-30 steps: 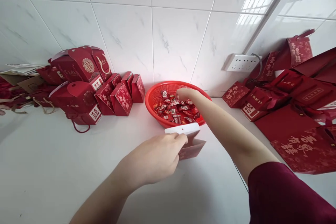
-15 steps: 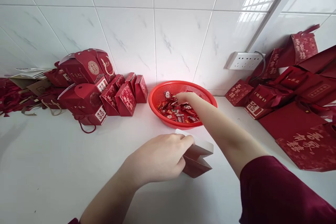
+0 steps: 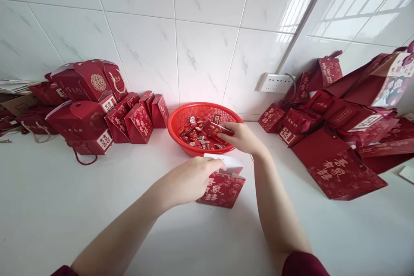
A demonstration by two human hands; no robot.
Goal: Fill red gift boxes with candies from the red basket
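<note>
My left hand [image 3: 184, 183] grips the top left edge of a small red paper gift box [image 3: 226, 189] with pale characters on its front. The box stands upright on the white surface, its white-lined top open. Behind it sits a red plastic basket [image 3: 174, 131] with several small red-wrapped sweets [image 3: 196, 136] in it. Over the basket's right side, my right hand [image 3: 241, 138] is closed on a flat red packet [image 3: 213, 129], larger than the sweets around it. My fingers hide part of the packet, and its exact kind is unclear.
Several closed small red boxes [image 3: 139, 124] stand left of the basket, beside larger red gift boxes [image 3: 80, 120] with cord handles. More red gift bags and boxes [image 3: 346, 172] crowd the right, below a white power socket [image 3: 276, 83]. A tiled wall [image 3: 203, 60] runs behind.
My right hand has come up from among the sweets and towards the right with the red packet. The box in my left hand has turned more upright, its printed front now showing. The view has shifted right.
</note>
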